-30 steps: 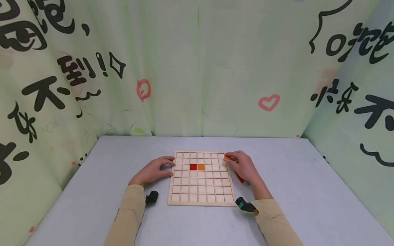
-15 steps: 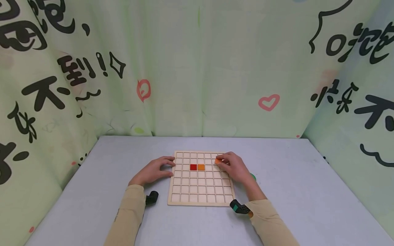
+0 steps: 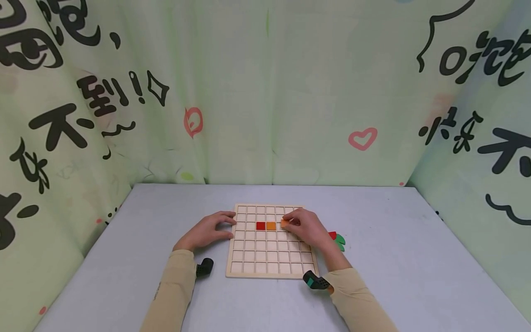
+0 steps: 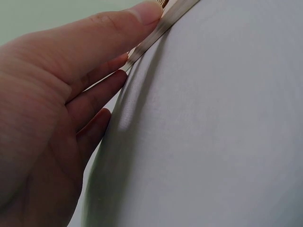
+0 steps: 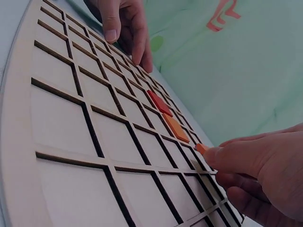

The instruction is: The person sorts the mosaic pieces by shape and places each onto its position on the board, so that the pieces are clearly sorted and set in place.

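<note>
A wooden grid board (image 3: 260,267) lies on the white table. A red square tile (image 3: 260,226) and an orange square tile (image 3: 271,226) sit side by side in its cells. My right hand (image 3: 308,228) pinches another orange tile (image 5: 201,149) between thumb and fingers, over the same row, just right of the placed orange tile. At the board's left edge, my left hand (image 3: 209,230) touches the frame with its fingertips and thumb, fingers spread. In the left wrist view, the thumb (image 4: 106,35) reaches the board's edge and the other fingers lie along its side.
Beyond the board's right side lie a red piece (image 3: 333,235) and green rounded pieces (image 3: 340,240), partly hidden by the right forearm. A light green curtain (image 3: 307,92) with black lettering hangs behind the table (image 3: 166,203). Each wrist wears a black camera.
My right hand has moved left and slightly nearer with the orange tile, from the board's upper right corner to beside the placed tiles. The left hand has stayed still.
</note>
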`<state>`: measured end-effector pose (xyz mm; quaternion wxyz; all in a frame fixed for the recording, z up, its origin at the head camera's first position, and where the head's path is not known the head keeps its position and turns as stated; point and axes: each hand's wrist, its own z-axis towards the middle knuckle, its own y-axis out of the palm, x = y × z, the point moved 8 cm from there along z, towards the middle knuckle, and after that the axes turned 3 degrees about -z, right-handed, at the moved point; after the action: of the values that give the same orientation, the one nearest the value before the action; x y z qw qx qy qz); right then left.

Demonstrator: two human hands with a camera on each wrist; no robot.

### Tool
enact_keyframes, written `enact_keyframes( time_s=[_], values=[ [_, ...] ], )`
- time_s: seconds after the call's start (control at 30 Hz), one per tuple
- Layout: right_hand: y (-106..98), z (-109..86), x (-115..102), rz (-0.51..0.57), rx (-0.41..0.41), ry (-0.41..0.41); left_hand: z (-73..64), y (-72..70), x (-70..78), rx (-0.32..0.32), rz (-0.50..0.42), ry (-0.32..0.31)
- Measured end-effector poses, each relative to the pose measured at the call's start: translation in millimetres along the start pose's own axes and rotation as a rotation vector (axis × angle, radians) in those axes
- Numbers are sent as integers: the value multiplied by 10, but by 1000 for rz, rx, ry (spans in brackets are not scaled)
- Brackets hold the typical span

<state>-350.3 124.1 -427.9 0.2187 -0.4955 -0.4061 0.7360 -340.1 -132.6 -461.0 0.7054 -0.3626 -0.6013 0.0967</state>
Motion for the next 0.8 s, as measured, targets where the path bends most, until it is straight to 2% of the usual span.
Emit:
enact_keyframes(
  time_s=[0.37, 0.8],
  values=[
    [97, 11, -29, -24, -22, 21, -1, 5, 4, 2, 13, -5],
    [110, 8, -73, -38, -12, 30, 10, 2, -4, 1, 19, -8]
  ],
)
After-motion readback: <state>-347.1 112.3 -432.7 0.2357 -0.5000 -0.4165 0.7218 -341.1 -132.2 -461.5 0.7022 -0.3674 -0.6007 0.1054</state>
